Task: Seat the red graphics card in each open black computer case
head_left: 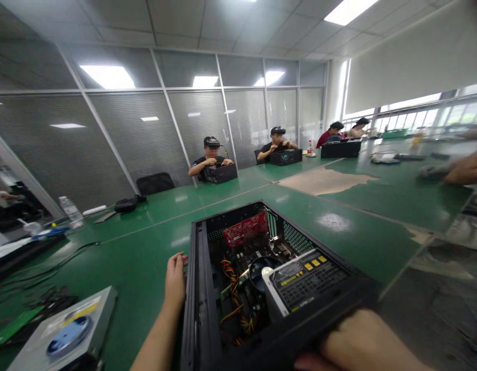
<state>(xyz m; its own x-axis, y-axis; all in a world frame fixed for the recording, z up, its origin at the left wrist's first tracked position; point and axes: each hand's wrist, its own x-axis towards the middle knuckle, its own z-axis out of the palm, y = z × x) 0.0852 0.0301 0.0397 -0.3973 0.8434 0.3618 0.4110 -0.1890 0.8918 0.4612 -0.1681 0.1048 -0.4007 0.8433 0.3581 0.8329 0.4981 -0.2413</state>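
A black computer case [201, 273] lies on its side in front of me, its upper side uncovered. My left hand [175, 278] presses against the case's left wall, fingers bent toward it and partly out of sight. At the near right corner, my right hand [362, 335] grips the case's edge, with its fingers mostly hidden beneath. Inside the case are a red circuit card [246, 230], a round cooling fan [261, 272], bundled yellow and red cables [233, 291] and a power supply [300, 281] with a printed label.
A silver drive-like box [102, 314] holds a blue tape roll [70, 336] at lower left, beside a green board [17, 325]. Cables and a plastic bottle [70, 210] lie farther left. Across the green table [145, 257], several people work at black cases [223, 174].
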